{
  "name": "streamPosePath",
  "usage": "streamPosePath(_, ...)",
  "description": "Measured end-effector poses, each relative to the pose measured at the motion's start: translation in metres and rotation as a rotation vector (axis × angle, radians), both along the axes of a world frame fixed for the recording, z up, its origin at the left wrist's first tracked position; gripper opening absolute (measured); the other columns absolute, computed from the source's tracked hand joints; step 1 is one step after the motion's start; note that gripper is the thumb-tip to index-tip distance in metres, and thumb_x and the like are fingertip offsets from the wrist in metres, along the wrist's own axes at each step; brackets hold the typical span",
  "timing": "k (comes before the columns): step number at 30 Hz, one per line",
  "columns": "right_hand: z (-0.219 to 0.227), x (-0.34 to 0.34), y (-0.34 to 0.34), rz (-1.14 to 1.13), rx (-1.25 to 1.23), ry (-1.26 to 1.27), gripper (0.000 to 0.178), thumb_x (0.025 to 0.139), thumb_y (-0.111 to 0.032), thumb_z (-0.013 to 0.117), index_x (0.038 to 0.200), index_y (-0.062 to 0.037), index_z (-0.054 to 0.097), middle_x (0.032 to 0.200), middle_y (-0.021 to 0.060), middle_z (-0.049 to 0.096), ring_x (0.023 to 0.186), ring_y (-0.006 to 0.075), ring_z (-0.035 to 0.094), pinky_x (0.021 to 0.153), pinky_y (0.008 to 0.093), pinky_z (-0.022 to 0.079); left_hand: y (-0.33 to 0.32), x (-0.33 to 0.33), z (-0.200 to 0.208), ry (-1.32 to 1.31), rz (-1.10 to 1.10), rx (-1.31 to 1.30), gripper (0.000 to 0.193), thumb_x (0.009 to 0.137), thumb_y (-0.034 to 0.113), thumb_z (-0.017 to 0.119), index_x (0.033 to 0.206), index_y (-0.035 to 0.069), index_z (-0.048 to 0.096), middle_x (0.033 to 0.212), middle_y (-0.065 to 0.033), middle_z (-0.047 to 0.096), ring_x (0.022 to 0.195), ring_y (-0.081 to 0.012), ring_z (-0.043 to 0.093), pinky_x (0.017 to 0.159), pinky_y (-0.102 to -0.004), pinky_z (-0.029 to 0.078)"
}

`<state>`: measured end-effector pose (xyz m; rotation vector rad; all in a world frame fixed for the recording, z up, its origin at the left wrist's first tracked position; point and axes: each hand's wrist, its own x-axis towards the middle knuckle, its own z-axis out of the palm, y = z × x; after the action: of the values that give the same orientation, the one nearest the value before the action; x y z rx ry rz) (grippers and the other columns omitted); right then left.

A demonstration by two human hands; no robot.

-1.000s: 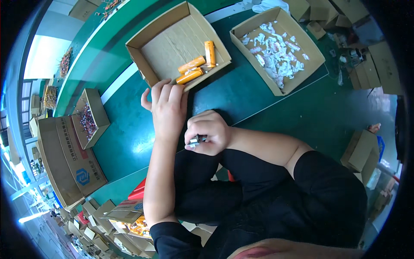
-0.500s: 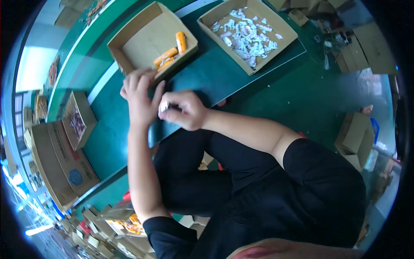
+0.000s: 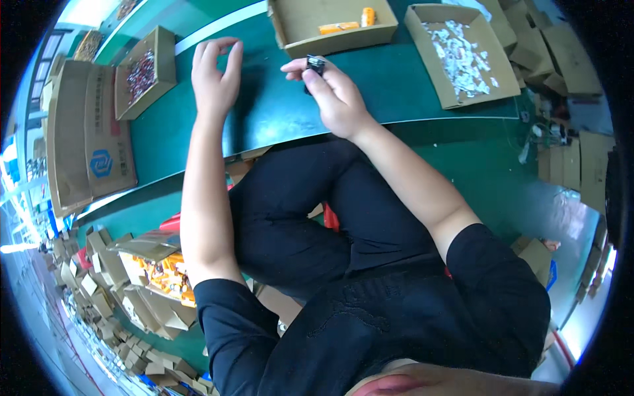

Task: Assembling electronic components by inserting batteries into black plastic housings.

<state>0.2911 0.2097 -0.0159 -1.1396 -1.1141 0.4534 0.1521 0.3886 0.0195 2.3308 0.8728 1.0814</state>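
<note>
My right hand grips a small black tool with a shiny metal part between thumb and fingers. What kind of tool it is, I cannot make out. Over the green tabletop, left of it, hovers my left hand, its thumb apart from its slightly bent fingers and nothing visible in it. Beyond my hands stands a shallow cardboard tray. Inside lie an orange cylinder on its side and another orange cylinder by the right wall.
Right of that tray, a second cardboard tray holds white scraps. A box of small dark red pieces stands at the left, beside a large carton. Below the table's edge, an open carton contains orange pieces.
My hands have moved apart; the left one has left the orange cylinders' tray. The black tool stays in my right hand. The view has turned and shifted, so the trays appear farther right.
</note>
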Motion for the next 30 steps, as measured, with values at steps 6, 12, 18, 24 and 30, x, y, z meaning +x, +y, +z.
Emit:
streamPosePath(6, 0.000, -0.001, 0.000, 0.017, -0.097, 0.197, 0.030, 0.108, -0.023, 0.046, 0.122, -0.0058, 0.067, 0.099, 0.0080, 0.070, 0.086, 0.0166, 0.063, 0.078, 0.0282, 0.050, 0.016, -0.021, -0.001, 0.201, -0.078, 0.179, 0.021, 0.097, 0.022, 0.068, 0.106, 0.004, 0.072, 0.100, -0.0068, 0.068, 0.090, -0.0201, 0.062, 0.083, -0.0324, 0.051)
streamPosePath(12, -0.002, -0.014, 0.005, 0.030, -0.209, 0.102, 0.028, 0.107, -0.018, 0.052, 0.126, -0.0068, 0.069, 0.103, 0.0092, 0.075, 0.088, 0.0162, 0.068, 0.081, 0.0281, 0.055, 0.024, -0.077, 0.034, 0.012, 0.044, 0.057, 0.026, 0.092, 0.024, 0.071, 0.108, 0.004, 0.070, 0.104, -0.0130, 0.069, 0.083, -0.0239, 0.063, 0.081, -0.0352, 0.053)
streamPosePath(18, -0.004, -0.011, 0.004, 0.017, -0.284, 0.026, 0.029, 0.107, -0.017, 0.051, 0.124, -0.0032, 0.070, 0.107, 0.0085, 0.076, 0.091, 0.0145, 0.068, 0.087, 0.0271, 0.054, -0.112, -0.181, 0.038, -0.454, 0.230, 0.088, 0.010, 0.094, 0.005, 0.066, 0.104, 0.001, 0.067, 0.099, -0.0092, 0.068, 0.085, -0.0156, 0.059, 0.076, -0.0251, 0.048)
streamPosePath(24, 0.001, -0.023, 0.002, 0.064, -0.321, -0.018, 0.029, 0.107, -0.018, 0.052, 0.124, -0.0031, 0.071, 0.106, 0.0071, 0.076, 0.089, 0.0135, 0.067, 0.087, 0.0265, 0.053, -0.229, -0.346, 0.033, 0.181, 0.804, 0.187, 0.024, 0.088, 0.007, 0.071, 0.111, 0.005, 0.066, 0.110, -0.0124, 0.063, 0.100, -0.0270, 0.059, 0.089, -0.0375, 0.050)
streamPosePath(30, 0.000, -0.015, 0.006, 0.088, -0.346, -0.080, 0.030, 0.107, -0.020, 0.052, 0.123, -0.0040, 0.071, 0.103, 0.0055, 0.075, 0.087, 0.0125, 0.065, 0.083, 0.0252, 0.051, -0.256, -0.487, 0.017, 0.593, 1.228, -0.213, 0.066, 0.089, 0.035, 0.074, 0.142, 0.005, 0.048, 0.137, -0.0217, 0.049, 0.119, -0.0389, 0.052, 0.105, -0.0466, 0.043)
